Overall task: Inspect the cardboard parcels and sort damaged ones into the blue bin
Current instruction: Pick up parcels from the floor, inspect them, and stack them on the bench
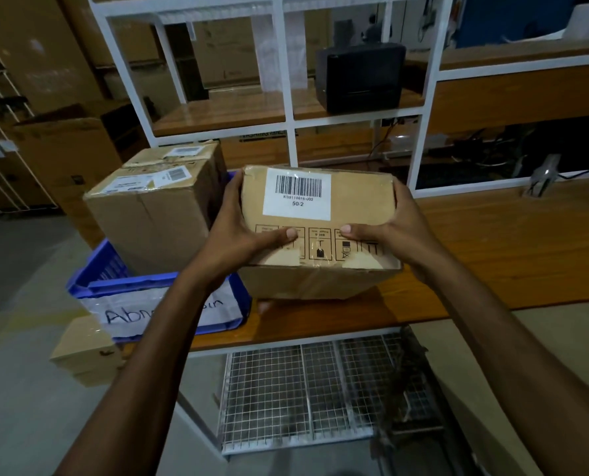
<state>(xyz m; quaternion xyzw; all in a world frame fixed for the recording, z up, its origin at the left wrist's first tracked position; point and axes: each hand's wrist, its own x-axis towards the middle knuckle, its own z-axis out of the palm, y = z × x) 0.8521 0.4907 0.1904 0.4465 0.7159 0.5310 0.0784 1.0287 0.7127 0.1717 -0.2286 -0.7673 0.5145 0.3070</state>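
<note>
At the far left of my feed the blue bin (90, 286) sits by the bench's left end, with 1 taped parcel (155, 207) standing inside it. Just beside it, the left hand (231, 235) clasps the left side of the labelled parcel (320, 242) — thumb flat on top, a fingertip showing underneath. I see it held over the wooden bench (492, 252), its white barcode label (298, 194) reading 50/2. The right hand (399, 231) grips the opposite side — thumb on top, fingers hidden behind.

Matt cardboard parcel (320, 235) – glossy tape, paper label (297, 194) – on polished wood bench (513, 249).
</note>
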